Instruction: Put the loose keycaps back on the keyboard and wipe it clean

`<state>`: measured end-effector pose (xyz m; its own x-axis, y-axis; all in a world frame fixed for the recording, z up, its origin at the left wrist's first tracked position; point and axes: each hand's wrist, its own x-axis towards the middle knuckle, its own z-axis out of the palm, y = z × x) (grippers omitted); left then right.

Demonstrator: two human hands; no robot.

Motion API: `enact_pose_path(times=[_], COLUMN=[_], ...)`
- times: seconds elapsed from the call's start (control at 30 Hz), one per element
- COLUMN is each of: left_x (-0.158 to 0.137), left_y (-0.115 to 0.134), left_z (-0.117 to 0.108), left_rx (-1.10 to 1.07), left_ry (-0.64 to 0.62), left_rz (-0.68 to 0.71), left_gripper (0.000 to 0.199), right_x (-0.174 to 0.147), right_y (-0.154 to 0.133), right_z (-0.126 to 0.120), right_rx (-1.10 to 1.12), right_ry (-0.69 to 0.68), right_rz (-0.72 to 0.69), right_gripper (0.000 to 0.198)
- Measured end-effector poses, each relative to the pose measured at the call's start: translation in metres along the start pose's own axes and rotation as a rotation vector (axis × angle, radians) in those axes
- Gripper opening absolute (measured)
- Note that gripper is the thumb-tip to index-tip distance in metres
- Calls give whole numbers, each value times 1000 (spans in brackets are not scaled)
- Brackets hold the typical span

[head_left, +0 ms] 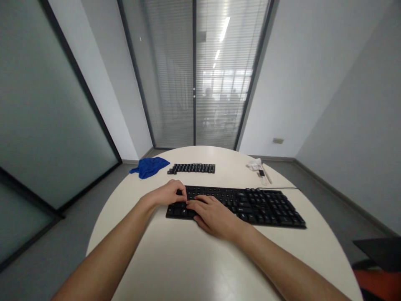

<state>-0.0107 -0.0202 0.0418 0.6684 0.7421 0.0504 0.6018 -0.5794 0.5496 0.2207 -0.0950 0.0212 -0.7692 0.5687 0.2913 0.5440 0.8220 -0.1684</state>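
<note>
Both forearms (120, 242) stretch over the table (175, 259). Beneath the left hand (171, 193) and right hand (216, 217) lies the keyboard (269, 207), running well out past the right one. The left's fingertips curl close together at its left end; whether they pinch anything, I cannot tell. The right rests loosely spread, gripping nothing visible. Ahead of the hands stand rows of loose keys (194, 168), with a cloth (150, 167) beyond the left. Keyboard: probably light and stiff, best held by both ends. Loose keys: likely hard, slick, easily dropped; pinch opposite sides.
</note>
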Motion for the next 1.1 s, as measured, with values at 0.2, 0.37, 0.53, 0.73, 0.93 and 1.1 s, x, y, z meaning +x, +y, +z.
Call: enact_pose_path(times=[0.2,0.37,0.53,0.73,0.93,1.1], left_x=[-2,4,3,3,6,5], left_y=[-2,-29,-74,-106,-109,-103], left_z=[2,3,7,16,18,16], left_rx=[4,-22,218,313,349,392], left_ry=[59,398,718,655,582,561], left_rz=[-17,-163,-162,-143,-201,-228], left_gripper=[17,28,28,44,43,37], right_x=[-2,-4,-6,-7,-7,-7], right_y=[2,5,7,7,8,8], right_z=[4,5,7,6,5,5], right_rx=[-9,-6,-13,-14,-4,4], right_ry=[23,31,37,32,32,29], right_rz=[-12,-22,-36,-38,-37,-33], right_gripper=[34,35,36,37,38,39])
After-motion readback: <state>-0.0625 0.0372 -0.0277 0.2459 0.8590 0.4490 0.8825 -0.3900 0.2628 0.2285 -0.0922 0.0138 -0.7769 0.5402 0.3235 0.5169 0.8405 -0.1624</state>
